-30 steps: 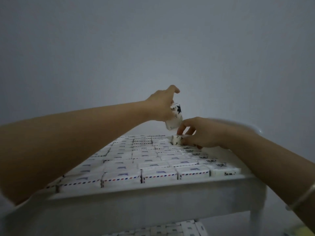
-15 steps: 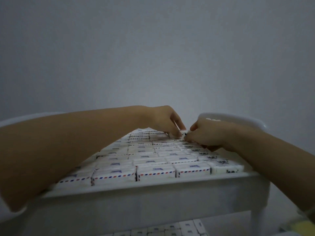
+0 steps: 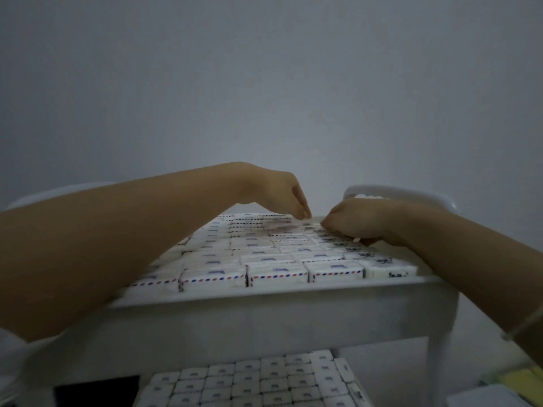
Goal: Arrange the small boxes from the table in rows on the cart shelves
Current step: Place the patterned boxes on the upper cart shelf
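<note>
Boxes [image 3: 276,274] in tight rows cover the top shelf [image 3: 264,295] of the white cart [image 3: 437,365]. Their near edges are striped red and blue (airmail style), and the rightmost column shows dark print instead. My left hand [image 3: 276,192] reaches to the far rows, fingers close together and pointing down, tips resting on a box top there. My right hand [image 3: 355,223] sits just to the right of it, fingers curled under against the far right boxes; whether they pinch one I cannot tell. The two hands are near each other but apart. Behind the right hand curves the cart's handle [image 3: 396,191]. A thin bracelet [image 3: 526,329] circles my right wrist. One level down, a second layer of boxes [image 3: 264,383] lies in rows, with a few at its right edge standing on their sides. A yellow sheet [image 3: 523,380] (blurred) lies at the near right.
</note>
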Demonstrator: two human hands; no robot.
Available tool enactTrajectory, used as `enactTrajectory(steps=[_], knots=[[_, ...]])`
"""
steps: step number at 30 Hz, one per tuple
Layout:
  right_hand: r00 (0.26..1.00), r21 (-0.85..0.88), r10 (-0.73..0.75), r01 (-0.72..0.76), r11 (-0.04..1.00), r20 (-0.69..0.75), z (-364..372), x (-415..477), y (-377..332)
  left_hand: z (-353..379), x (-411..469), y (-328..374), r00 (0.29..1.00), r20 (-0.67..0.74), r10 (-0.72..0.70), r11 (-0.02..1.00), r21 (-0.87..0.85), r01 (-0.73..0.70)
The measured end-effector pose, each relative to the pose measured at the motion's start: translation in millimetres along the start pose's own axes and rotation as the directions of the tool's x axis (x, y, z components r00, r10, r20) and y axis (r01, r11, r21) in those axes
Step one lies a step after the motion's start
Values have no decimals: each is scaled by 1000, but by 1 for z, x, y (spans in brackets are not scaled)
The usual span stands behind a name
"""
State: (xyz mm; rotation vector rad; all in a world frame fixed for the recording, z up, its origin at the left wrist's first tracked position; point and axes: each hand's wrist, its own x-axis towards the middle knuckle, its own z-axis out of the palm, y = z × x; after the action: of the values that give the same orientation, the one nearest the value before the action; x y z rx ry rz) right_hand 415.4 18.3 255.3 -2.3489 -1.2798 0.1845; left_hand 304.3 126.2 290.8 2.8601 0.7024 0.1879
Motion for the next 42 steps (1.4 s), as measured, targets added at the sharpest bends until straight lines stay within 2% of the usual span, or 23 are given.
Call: enactTrajectory(steps=[3, 5, 7, 9, 11, 14, 16, 19, 22, 24, 26, 29, 32, 37, 42], knots=[[996, -128, -29, 18, 992, -82, -2, 3, -2, -10, -28, 0, 993, -121, 2, 1000, -14, -4], [975, -302, -121, 60, 951, -185, -6, -3, -5, -17, -53, 1, 984, -180, 14, 998, -58, -25], [925, -364, -245, 129, 922, -291, -9, -16, -14, -21, -83, 4, 974, -227, 15, 997, -76, -34], [847, -326, -379, 262, 908, -374, -7, -38, -30, -21, -115, 5, 955, -296, 4, 996, -84, -30], [764, -217, -473, 421, 881, -440, 5, -68, -51, -16, -149, 1, 932, -362, -4, 994, -101, -35], [690, 56, -503, 616, 786, -520, 45, -122, -80, 4, -206, -17, 876, -479, 54, 997, -21, -72], [678, 191, -553, 699, 690, -484, 85, -156, -96, 26, -247, -39, 812, -577, 86, 996, 18, -93], [678, 266, -680, 735, 624, -278, 160, -187, -118, 76, -305, -88, 738, -675, 2, 995, -74, -70], [664, 267, -746, 727, 632, -43, 238, -193, -135, 144, -356, -155, 726, -636, -262, 963, -225, 150], [652, 231, -752, 721, 654, 93, 290, -189, -144, 190, -386, -199, 682, -581, -443, 896, -293, 333], [668, 158, -726, 709, 688, 165, 336, -180, -151, 228, -413, -230, 642, -530, -554, 832, -326, 449], [686, 28, -712, 717, 697, 150, 381, -163, -163, 264, -434, -247, 687, -494, -532, 845, -257, 470], [675, -14, -722, 732, 681, 155, 404, -150, -174, 281, -436, -256, 719, -483, -500, 861, -193, 470], [695, 35, -709, 711, 702, 114, 430, -150, -171, 294, -435, -267, 766, -442, -468, 879, -145, 453], [747, 172, -655, 635, 753, 113, 427, -147, -166, 289, -437, -269, 778, -363, -513, 857, -269, 439]])
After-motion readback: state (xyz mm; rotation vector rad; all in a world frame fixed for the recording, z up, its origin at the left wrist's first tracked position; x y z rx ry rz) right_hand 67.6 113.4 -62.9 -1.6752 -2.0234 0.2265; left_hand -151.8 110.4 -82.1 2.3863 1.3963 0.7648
